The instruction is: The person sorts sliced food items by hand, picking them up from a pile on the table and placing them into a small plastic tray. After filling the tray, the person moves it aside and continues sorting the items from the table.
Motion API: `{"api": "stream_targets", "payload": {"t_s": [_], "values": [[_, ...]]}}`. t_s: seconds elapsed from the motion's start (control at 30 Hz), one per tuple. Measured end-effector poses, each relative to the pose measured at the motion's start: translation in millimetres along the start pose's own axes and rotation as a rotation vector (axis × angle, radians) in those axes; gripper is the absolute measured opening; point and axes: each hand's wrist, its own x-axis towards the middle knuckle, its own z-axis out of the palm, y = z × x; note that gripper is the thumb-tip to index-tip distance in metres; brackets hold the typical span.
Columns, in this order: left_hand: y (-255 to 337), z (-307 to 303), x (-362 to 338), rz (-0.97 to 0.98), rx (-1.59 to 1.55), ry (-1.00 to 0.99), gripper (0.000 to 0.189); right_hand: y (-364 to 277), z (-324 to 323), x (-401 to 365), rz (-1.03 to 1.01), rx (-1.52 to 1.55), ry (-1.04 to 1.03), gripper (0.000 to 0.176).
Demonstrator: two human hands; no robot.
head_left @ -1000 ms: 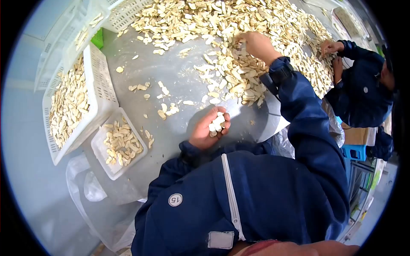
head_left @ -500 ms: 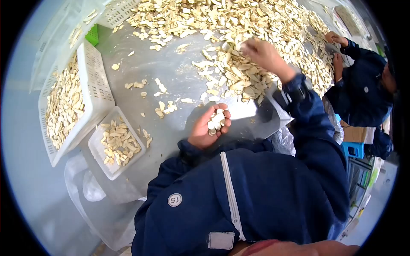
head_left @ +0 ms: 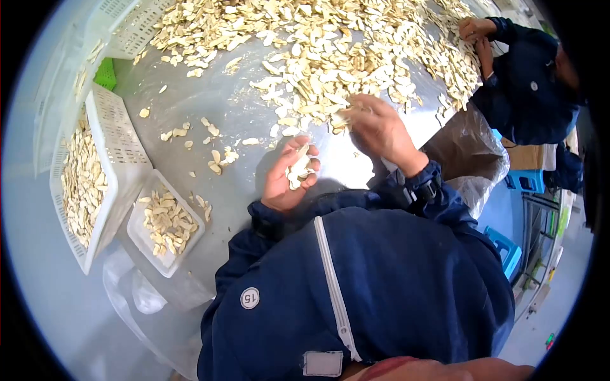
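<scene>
My left hand (head_left: 284, 178) is cupped, palm up, with its fingers curled round a small bunch of pale dried slices (head_left: 298, 168). To its right, my right hand (head_left: 384, 133) is over the near edge of a big heap of the same slices (head_left: 343, 70). Its fingertips are smeared by motion, so whether they pinch a slice cannot be made out. A few loose slices (head_left: 222, 159) lie on the metal table (head_left: 190, 108) left of my left hand.
On the left stand a white slotted crate (head_left: 121, 133) full of slices and a smaller white tray (head_left: 138, 232) partly filled with them. A green basket (head_left: 105, 74) is behind. At right are a plastic bag (head_left: 470, 149), blue stools (head_left: 505, 251) and a co-worker's hands (head_left: 478, 32) at the heap.
My right hand has come back from the heap toward my body, nearer my left hand. The left hand has turned, fingers more upright round its slices. The camera view has shifted.
</scene>
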Motion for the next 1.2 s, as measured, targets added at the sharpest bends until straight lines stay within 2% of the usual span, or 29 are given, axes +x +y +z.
{"api": "stream_targets", "payload": {"t_s": [0.03, 0.07, 0.13, 0.23, 0.33, 0.37, 0.47, 0.63, 0.73, 0.77, 0.8, 0.87, 0.93, 0.97, 1.0, 1.07, 1.2], "values": [[1, 3, 0, 0.005, 0.012, 0.005, 0.04, 8, -2, -1, 0.111, 0.01, 0.039, 0.035], [1, 6, 1, 0.014, 0.025, 0.008, 0.041, 13, -6, -5, 0.041, -0.213, 0.087, 0.033], [3, 6, 2, -0.005, 0.025, 0.019, 0.044, 15, -8, -9, -0.065, -0.064, -0.011, 0.031], [3, 7, 1, -0.018, 0.028, 0.037, 0.045, 17, -10, 1, -0.019, 0.074, -0.034, 0.029], [3, 9, 0, 0.001, 0.036, 0.036, 0.037, 21, -10, 34, 0.182, -0.123, 0.183, 0.017], [2, 7, 0, 0.005, 0.032, 0.03, 0.034, 27, -2, 46, 0.091, -0.107, 0.261, 0.018], [2, 6, -2, 0.009, 0.027, 0.019, 0.025, 33, 12, 59, -0.037, -0.274, 0.213, 0.019], [1, 6, -3, 0.022, -0.015, 0.02, 0.022, 47, -4, 47, 0.302, -0.207, 0.184, 0.025], [-1, -4, 3, 0.014, -0.018, -0.097, 0.033, 20, -18, 36, 0.45, -0.114, 0.054, 0.027], [-1, -4, 3, -0.001, 0.013, -0.047, 0.037, 3, -23, 32, 0.473, 0.169, -0.044, 0.03], [1, 6, 2, -0.016, 0.046, 0.004, 0.041, -5, -20, 27, 0.294, 0.364, -0.112, 0.029], [3, 20, 0, -0.032, 0.081, 0.09, 0.048, -24, -11, 20, 0.314, 0.592, -0.195, 0.022], [2, 27, -1, -0.031, 0.084, 0.155, 0.053, -17, -6, 18, 0.08, 0.123, -0.132, 0.023], [2, 23, -1, -0.032, 0.097, 0.175, 0.046, -10, -2, 17, -0.04, -0.111, -0.095, 0.025], [2, 12, -1, -0.019, 0.066, 0.103, 0.043, -1, 0, 14, -0.05, -0.159, -0.121, 0.031], [-1, -12, -5, 0.003, 0.001, -0.038, 0.036, 7, 2, 9, -0.067, -0.177, -0.095, 0.027], [1, 3, -9, 0.035, 0.013, 0.004, 0.021, 11, 0, 4, 0.015, -0.187, -0.085, 0.024]]}}
